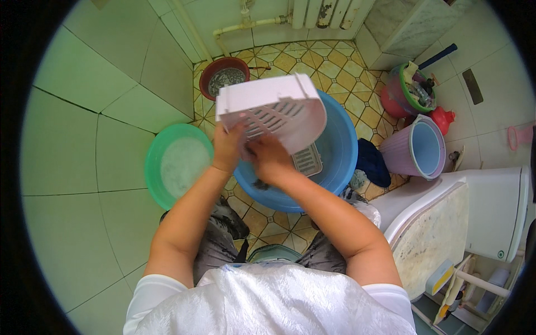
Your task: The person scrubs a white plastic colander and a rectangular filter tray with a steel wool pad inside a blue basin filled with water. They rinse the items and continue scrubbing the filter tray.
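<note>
A pale pink slotted plastic basket [268, 93] is tilted above a large blue plastic basin [349, 138]. My left hand [228, 144] grips its near left edge. Against the lower edge of the basket is my right hand [270, 157], blurred, with its fingers curled. Dark bristles [260, 184] stick out below this hand, apparently from a small brush; most of it is hidden. Inside the blue basin lies a light slotted plastic tray [308, 161], partly covered by the basket and my right arm.
Left stands a green basin [150, 167] of sudsy water. A brown basin [204, 83] with greyish water sits at the back. On the right are a purple bucket [395, 153], dark cloth [370, 163], a filled bin [393, 90] and a white toilet [496, 209].
</note>
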Motion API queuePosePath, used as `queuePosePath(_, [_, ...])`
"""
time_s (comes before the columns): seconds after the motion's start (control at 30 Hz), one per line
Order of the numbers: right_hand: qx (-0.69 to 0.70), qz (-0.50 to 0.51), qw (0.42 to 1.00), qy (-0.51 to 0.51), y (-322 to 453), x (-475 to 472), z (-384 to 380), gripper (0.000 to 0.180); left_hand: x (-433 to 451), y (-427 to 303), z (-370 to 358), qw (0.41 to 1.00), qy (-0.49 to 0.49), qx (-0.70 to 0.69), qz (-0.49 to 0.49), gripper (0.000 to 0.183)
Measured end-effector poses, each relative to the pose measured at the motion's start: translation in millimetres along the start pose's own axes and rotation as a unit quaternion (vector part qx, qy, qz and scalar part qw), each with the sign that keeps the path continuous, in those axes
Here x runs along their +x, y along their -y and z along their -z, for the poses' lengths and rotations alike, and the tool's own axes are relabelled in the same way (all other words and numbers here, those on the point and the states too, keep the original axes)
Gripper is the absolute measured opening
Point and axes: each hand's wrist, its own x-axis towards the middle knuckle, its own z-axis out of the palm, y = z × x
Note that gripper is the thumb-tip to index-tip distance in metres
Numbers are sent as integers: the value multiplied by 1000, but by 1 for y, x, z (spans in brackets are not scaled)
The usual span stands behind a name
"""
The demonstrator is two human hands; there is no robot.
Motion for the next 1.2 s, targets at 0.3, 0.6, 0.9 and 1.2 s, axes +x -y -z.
queuePosePath(0.3, [-45,-8,993,112,-20,-2,-8,16,3,-7,-10,999,-35,38,6,41])
queuePosePath(0.6, [-165,107,980,-21,-23,-13,10,3,18,-16,13,984,-77,-2,161,52])
queuePosePath(0.9, [-91,-62,992,57,-48,-9,60,20,8,32,34,959,-23,243,144,52])
queuePosePath(1.2, [-17,-105,994,-25,-61,-2,102,22,-1,230,35,919,-144,252,266,50])
